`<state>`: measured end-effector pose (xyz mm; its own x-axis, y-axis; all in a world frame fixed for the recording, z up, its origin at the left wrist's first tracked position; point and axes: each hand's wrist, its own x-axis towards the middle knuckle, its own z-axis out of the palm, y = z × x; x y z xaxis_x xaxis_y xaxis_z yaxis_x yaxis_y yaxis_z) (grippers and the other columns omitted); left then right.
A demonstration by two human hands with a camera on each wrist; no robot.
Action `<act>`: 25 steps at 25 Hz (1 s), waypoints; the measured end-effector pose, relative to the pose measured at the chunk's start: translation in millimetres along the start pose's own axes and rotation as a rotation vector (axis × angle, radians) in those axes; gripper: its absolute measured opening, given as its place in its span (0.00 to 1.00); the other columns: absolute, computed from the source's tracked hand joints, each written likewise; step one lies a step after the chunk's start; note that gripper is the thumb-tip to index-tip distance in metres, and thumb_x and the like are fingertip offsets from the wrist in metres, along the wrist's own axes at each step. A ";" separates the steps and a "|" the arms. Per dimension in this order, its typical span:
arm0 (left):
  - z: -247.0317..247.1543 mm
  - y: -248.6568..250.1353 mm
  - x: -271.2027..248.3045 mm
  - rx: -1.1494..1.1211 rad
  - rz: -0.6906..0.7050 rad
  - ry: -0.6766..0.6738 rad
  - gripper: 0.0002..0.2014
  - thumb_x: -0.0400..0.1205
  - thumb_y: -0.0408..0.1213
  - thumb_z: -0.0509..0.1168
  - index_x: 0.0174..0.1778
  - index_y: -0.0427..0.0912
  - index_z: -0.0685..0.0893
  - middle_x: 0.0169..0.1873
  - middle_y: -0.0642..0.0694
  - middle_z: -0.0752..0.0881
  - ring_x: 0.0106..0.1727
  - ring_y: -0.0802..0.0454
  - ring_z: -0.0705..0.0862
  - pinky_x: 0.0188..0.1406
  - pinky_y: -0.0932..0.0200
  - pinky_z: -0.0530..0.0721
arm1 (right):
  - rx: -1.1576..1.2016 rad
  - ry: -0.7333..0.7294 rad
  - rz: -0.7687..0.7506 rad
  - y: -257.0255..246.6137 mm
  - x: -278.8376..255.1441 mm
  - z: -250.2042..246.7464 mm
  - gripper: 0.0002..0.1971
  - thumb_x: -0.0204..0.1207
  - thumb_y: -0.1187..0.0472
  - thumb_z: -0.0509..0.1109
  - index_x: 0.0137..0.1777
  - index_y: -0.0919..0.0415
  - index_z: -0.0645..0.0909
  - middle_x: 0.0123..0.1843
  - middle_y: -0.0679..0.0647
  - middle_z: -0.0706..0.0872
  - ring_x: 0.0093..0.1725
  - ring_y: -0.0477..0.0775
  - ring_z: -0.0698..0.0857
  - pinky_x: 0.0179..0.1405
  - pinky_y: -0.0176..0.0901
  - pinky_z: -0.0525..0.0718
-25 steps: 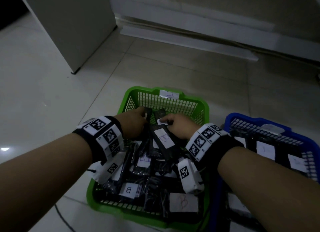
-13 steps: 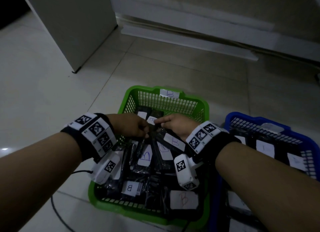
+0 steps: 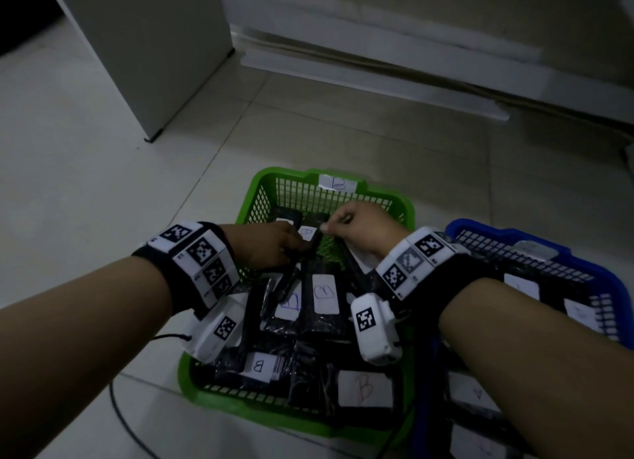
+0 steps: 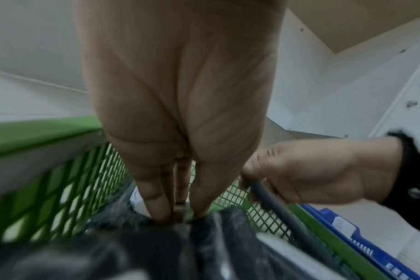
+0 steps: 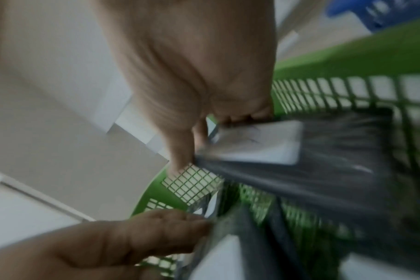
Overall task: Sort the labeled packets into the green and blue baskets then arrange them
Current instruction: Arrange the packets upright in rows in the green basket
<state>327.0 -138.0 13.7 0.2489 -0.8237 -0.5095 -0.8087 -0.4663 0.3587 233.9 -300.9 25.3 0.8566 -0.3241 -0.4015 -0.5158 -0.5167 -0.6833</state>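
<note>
The black packet [image 3: 338, 252] lies in the far right part of the green basket [image 3: 260, 198], its long axis running near to far and its far end raised. The right hand [image 3: 360, 230] reaches over the right rim with curled fingers pinching that far end. The left hand [image 3: 271, 244] enters from the left, fingers [image 4: 156, 199] pressed together, tips down on another black packet [image 4: 175, 233] in the far left of the basket. Green mesh floor shows between the hands; labelled packets crowd the near half. The blue basket [image 3: 535, 249] stands touching on the right, on the tiled floor [image 3: 103, 184].
</note>
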 end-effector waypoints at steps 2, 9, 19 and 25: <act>4.5 -1.1 -0.9 0.025 -0.045 0.037 0.20 0.84 0.34 0.59 0.73 0.44 0.75 0.76 0.44 0.70 0.72 0.49 0.71 0.71 0.56 0.68 | 0.019 0.100 0.018 0.4 5.3 -1.8 0.07 0.80 0.60 0.67 0.51 0.60 0.86 0.59 0.58 0.87 0.58 0.57 0.84 0.57 0.43 0.78; 12.7 -1.4 1.8 0.153 0.013 0.022 0.23 0.88 0.36 0.51 0.80 0.39 0.62 0.68 0.41 0.80 0.68 0.41 0.73 0.60 0.64 0.65 | 0.270 0.696 0.123 21.2 15.1 13.1 0.13 0.72 0.79 0.61 0.47 0.67 0.83 0.51 0.61 0.86 0.43 0.54 0.81 0.36 0.31 0.71; 7.9 2.2 7.3 0.039 -0.035 0.002 0.22 0.86 0.33 0.53 0.78 0.43 0.69 0.63 0.31 0.81 0.55 0.46 0.79 0.54 0.65 0.72 | 0.200 0.346 0.314 41.4 22.0 32.3 0.22 0.72 0.69 0.72 0.67 0.62 0.74 0.63 0.63 0.82 0.58 0.63 0.83 0.56 0.50 0.85; 12.0 3.1 2.0 0.062 -0.115 -0.027 0.25 0.88 0.39 0.50 0.83 0.47 0.56 0.77 0.36 0.67 0.77 0.44 0.65 0.73 0.60 0.62 | 0.140 0.170 0.320 39.6 16.3 38.0 0.20 0.73 0.65 0.74 0.66 0.63 0.81 0.71 0.58 0.79 0.68 0.60 0.78 0.69 0.46 0.78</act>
<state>318.6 -137.2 4.4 0.3278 -0.7565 -0.5659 -0.8071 -0.5356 0.2484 227.9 -296.5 -31.5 0.6321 -0.5841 -0.5091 -0.7395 -0.2587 -0.6214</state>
